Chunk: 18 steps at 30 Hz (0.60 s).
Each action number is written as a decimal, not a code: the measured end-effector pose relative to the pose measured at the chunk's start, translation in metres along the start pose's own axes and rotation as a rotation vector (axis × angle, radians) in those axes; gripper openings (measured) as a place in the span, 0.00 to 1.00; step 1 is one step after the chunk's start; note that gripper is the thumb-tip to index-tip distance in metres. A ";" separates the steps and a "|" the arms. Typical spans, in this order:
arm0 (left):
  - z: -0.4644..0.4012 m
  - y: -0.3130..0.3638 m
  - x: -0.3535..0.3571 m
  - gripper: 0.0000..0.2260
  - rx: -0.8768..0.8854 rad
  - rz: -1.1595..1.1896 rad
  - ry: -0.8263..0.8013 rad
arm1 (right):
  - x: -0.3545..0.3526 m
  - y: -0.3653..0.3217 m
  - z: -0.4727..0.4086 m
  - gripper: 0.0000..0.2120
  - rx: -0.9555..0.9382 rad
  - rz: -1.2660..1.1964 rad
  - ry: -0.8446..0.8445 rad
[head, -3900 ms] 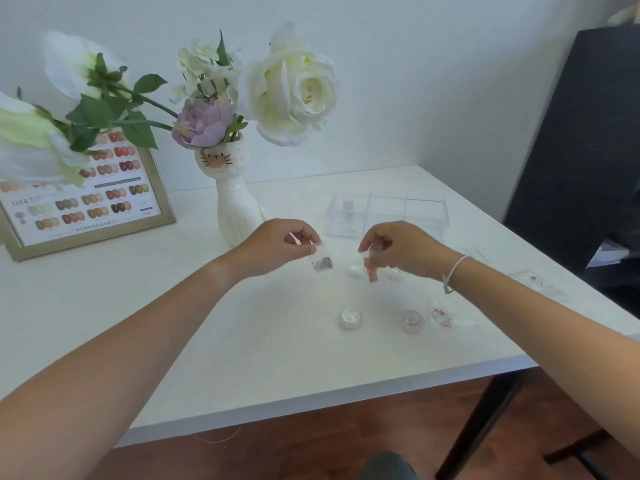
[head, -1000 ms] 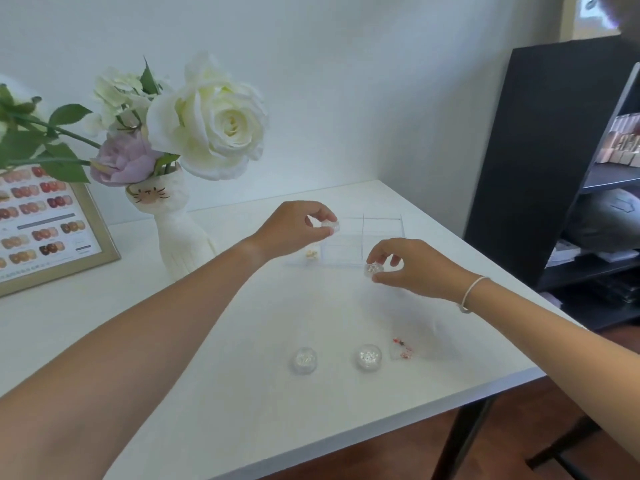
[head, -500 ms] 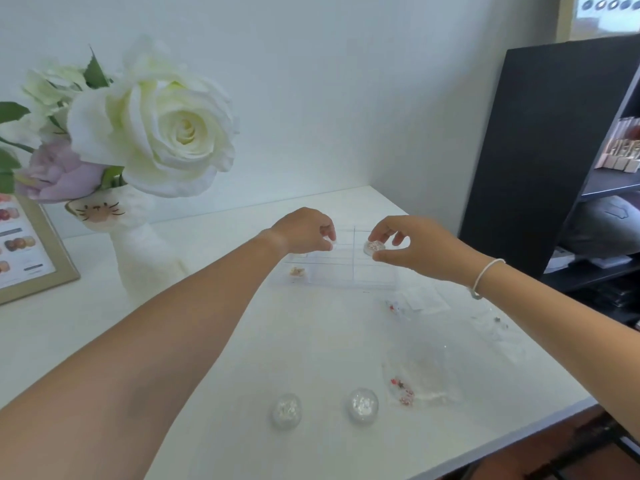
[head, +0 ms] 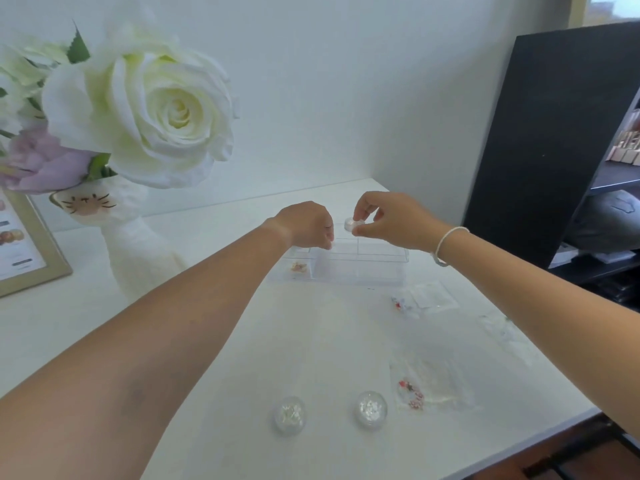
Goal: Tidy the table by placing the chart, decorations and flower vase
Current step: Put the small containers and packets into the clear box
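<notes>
Over the far side of the white table [head: 207, 393], the person's right hand [head: 391, 220] pinches a small round clear pot with a pale lid [head: 354, 224] between thumb and fingertips, holding it just above the far compartments of the clear plastic divided organiser box [head: 363, 268]. At the box's left part the left hand [head: 308, 225] is curled with knuckles up; whether it holds anything or merely steadies the rim cannot be told, since its fingertips are hidden. One small pinkish decoration [head: 299, 267] already lies in the leftmost compartment. Near the front edge two more round clear pots of glittery pieces [head: 290, 414] stand side by side, and just right of them lies a clear sachet with red beads [head: 415, 393]; further sachets [head: 427, 297] lie near the box's right end. To the left stands the white cat-faced flower vase [head: 121, 244] with its large cream rose, and the gold-framed colour chart [head: 31, 251] leans at the left edge. The step in hand seems to be sorting decorations into the box; next the pot likely needs lowering squarely into a free compartment and releasing, then the near pots and sachets must be fetched, taking care not to brush the vase
</notes>
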<state>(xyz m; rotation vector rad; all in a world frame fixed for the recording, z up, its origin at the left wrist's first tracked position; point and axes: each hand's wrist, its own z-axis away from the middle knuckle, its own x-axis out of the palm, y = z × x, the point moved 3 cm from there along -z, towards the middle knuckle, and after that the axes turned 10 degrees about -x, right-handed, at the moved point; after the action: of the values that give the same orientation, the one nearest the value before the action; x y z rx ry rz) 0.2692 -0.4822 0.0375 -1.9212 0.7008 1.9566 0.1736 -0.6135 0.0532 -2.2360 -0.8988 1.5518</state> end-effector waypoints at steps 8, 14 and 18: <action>0.025 -0.022 -0.013 0.08 0.062 0.229 0.109 | 0.018 0.007 -0.025 0.07 0.074 0.169 -0.096; 0.075 -0.036 -0.016 0.06 0.107 0.375 0.147 | 0.033 0.010 -0.037 0.06 0.132 0.307 -0.212; 0.117 -0.037 -0.011 0.06 0.157 0.403 0.087 | 0.036 0.009 -0.042 0.05 0.161 0.425 -0.263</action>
<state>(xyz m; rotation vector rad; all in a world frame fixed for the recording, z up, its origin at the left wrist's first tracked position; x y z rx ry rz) 0.1913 -0.3868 0.0412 -1.8896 1.3127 1.9693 0.2229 -0.5927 0.0381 -2.2382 -0.3450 2.0577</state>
